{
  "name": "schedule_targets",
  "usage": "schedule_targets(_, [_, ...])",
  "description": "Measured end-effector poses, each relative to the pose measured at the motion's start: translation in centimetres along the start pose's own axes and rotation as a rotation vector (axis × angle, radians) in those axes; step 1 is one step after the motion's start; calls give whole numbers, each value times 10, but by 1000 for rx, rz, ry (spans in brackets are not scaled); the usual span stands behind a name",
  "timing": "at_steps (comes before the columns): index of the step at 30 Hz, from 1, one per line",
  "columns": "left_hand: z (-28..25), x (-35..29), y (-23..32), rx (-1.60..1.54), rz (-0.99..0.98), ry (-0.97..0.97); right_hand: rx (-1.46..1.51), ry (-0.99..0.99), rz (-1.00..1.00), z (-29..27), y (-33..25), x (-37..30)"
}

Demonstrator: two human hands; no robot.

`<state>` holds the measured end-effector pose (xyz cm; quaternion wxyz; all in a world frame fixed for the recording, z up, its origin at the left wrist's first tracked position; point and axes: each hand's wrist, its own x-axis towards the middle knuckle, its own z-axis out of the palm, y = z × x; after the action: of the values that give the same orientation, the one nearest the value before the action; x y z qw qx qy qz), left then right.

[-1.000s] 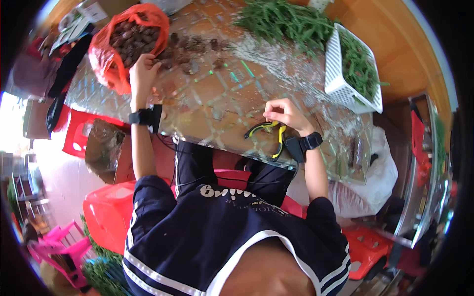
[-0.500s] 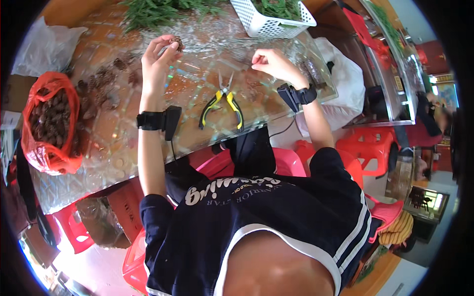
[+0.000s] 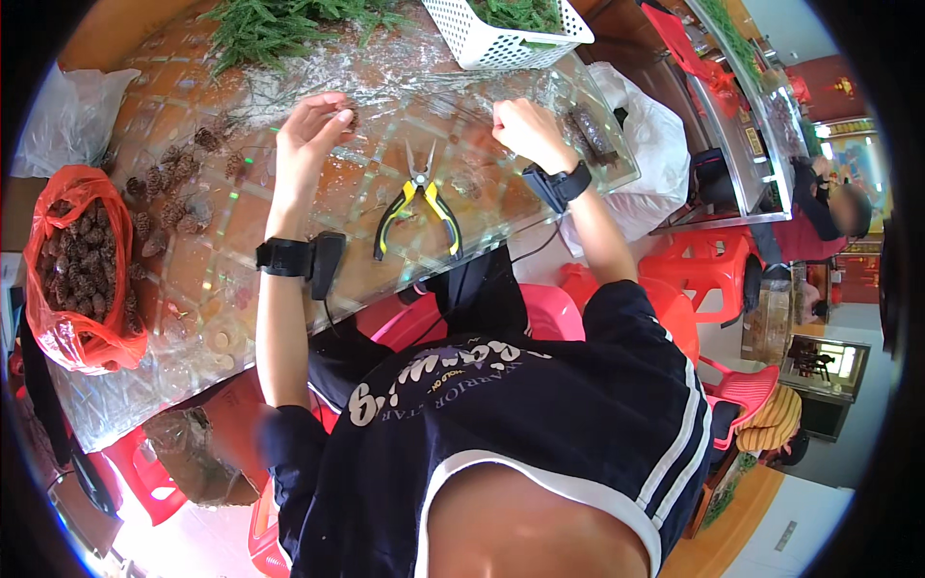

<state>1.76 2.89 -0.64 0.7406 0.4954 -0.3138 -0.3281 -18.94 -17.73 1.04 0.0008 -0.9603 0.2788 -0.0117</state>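
My left hand (image 3: 310, 140) is raised over the glass-topped table, its thumb and fingers closed round a small brown pine cone (image 3: 353, 119). The cone is partly hidden by the fingertips. To the right, my right hand (image 3: 528, 130) is closed, its fingers curled inward; whatever it may hold is hidden or too thin to make out. Between the hands and closer to my body lie pliers (image 3: 421, 189) with yellow and black handles, jaws pointing away from me. Loose pine cones (image 3: 173, 178) are scattered left of my left hand.
A red plastic bag (image 3: 130, 260) full of pine cones stands at the table's left. Green sprigs (image 3: 275, 34) and a white basket (image 3: 462, 43) with more greenery are at the far side. Thin wires (image 3: 409, 94) lie beyond the pliers. A white sack (image 3: 665, 144) hangs by the right edge.
The view has shifted, so the table's things appear farther left. My right hand has turned and its fingers are curled in more. My left hand still holds the pine cone.
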Motion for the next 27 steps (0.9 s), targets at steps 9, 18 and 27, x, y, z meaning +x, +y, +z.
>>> schedule_targets(9, [10, 0, 0, -127, -97, -90, 128, 111, 14, -12, 9, -3])
schedule_targets(18, [18, -5, 6, -153, -44, -145, 438, 271, -53, -7, -15, 9])
schedule_targets(27, [11, -1, -2, -229, -57, -188, 831, 246, -70, -12, -30, 7])
